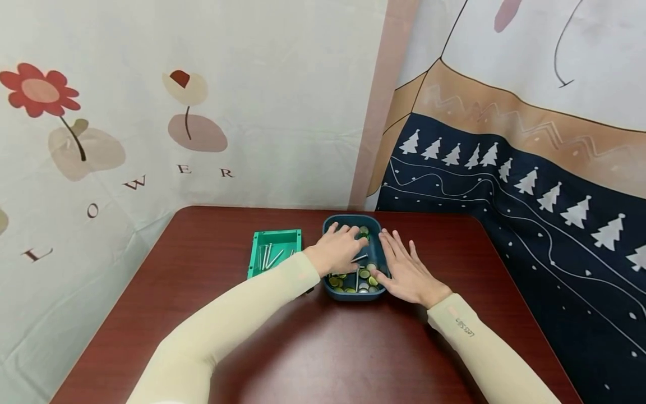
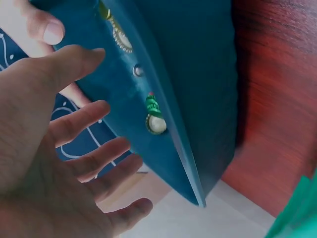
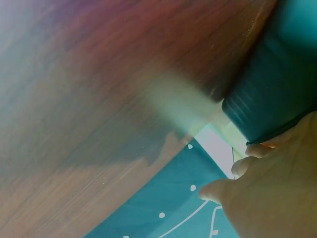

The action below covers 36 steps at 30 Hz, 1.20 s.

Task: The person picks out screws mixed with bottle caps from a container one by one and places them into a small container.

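Observation:
A dark blue oblong bin (image 1: 352, 298) stands on the table, with several bottle caps (image 1: 364, 274) and a few metal nails (image 1: 358, 278) inside. My left hand (image 1: 337, 248) hovers over the bin's left side, palm down. In the left wrist view its fingers (image 2: 94, 157) are spread and loosely bent, holding nothing; two caps lie against the bin's inner wall near a small round metal head (image 2: 137, 70). My right hand (image 1: 410, 274) lies along the bin's right rim with fingers extended and the thumb over the near right corner.
Left of the bin sits a green tray (image 1: 282, 238) holding several long nails (image 1: 274, 259), partly hidden behind my left forearm. The reddish-brown table (image 1: 323, 348) ends just behind the bin, where a printed curtain (image 1: 282, 112) hangs.

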Tool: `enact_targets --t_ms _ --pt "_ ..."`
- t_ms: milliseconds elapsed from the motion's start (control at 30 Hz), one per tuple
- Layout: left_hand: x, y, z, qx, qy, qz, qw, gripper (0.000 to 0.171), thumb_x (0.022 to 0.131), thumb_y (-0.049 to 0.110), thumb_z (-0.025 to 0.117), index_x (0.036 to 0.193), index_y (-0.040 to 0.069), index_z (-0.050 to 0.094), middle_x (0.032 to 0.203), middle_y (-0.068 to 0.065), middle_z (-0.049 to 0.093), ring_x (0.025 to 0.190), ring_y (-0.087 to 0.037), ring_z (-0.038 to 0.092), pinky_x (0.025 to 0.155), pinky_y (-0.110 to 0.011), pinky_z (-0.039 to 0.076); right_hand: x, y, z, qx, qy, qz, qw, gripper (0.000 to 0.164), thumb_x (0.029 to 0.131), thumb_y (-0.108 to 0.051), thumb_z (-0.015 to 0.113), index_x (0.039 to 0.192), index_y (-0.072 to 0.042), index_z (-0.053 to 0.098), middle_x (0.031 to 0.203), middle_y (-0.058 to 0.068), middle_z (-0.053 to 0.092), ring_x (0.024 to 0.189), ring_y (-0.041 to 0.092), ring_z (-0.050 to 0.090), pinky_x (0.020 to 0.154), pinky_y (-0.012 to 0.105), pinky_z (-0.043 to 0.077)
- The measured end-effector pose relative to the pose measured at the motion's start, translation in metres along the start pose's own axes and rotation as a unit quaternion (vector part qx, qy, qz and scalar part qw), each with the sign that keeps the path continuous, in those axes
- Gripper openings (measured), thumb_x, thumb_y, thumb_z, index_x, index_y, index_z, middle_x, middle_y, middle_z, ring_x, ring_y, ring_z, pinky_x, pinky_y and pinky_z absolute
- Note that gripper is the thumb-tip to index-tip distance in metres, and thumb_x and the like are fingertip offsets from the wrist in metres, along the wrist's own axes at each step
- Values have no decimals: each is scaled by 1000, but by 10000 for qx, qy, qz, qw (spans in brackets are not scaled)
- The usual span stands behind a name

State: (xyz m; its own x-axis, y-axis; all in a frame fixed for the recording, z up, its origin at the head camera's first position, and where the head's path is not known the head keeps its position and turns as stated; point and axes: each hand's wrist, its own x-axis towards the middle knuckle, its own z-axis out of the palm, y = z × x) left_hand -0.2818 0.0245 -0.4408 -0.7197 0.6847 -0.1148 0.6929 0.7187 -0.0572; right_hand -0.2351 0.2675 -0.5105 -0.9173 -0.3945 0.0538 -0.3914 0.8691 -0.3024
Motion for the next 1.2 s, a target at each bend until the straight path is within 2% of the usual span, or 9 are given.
enact_targets --t_ms 233,433,567,733,833,933,1067,1200 --pt "13 14 1 254 -552 32 9982 77 109 52 83 176 28 54 182 -10 52 165 -32 56 137 -60 47 -1 0 0 -50 52 -52 10000 99 118 -57 60 187 -4 13 198 15 9 184 48 10 142 84 10" --pt "18 23 -3 51 -1002 -64 9949 78 107 51 84 175 27 55 179 -9 56 162 -32 58 130 -58 55 -1 0 0 -89 41 -67 9999 98 118 -56 60 187 -3 13 198 16 10 184 49 11 142 84 11" --pt "21 30 -10 -158 -1463 -152 9890 80 107 45 87 176 24 54 179 -10 55 163 -32 58 130 -50 56 -2 -1 0 -95 48 -60 9999 98 118 -55 61 187 -3 15 198 16 11 184 49 12 142 84 12" --pt "31 38 -23 -246 -2006 -431 9784 87 106 38 89 180 23 46 185 -13 46 163 -28 59 129 -45 57 -1 -1 -1 -39 55 -46 10000 98 118 -54 62 187 -3 14 198 15 10 184 48 11 142 84 11" --pt "38 39 -26 -239 -2178 -574 9740 95 105 33 90 184 24 38 188 -13 40 166 -25 55 130 -44 56 0 0 -1 -32 70 -57 10000 99 117 -55 62 187 -4 14 198 15 10 184 48 11 142 84 11" --pt "44 34 -22 -302 -2267 -698 9710 105 104 26 91 187 25 28 191 -12 35 171 -25 49 131 -45 55 1 0 0 -14 110 -72 9999 98 117 -54 62 187 -4 15 198 16 12 184 48 12 141 84 12" --pt "51 24 -11 -546 -2249 -864 9690 114 101 14 93 189 27 22 191 -9 38 171 -23 49 127 -48 59 1 0 2 26 104 -44 9999 97 118 -54 61 187 -5 15 198 16 12 184 49 12 141 84 12" --pt "56 17 -5 -626 -2206 -921 9690 112 102 7 90 189 26 21 190 -7 40 170 -21 50 122 -46 62 0 1 2 27 73 13 10000 97 118 -56 60 188 -6 13 198 15 12 184 48 12 142 84 12"
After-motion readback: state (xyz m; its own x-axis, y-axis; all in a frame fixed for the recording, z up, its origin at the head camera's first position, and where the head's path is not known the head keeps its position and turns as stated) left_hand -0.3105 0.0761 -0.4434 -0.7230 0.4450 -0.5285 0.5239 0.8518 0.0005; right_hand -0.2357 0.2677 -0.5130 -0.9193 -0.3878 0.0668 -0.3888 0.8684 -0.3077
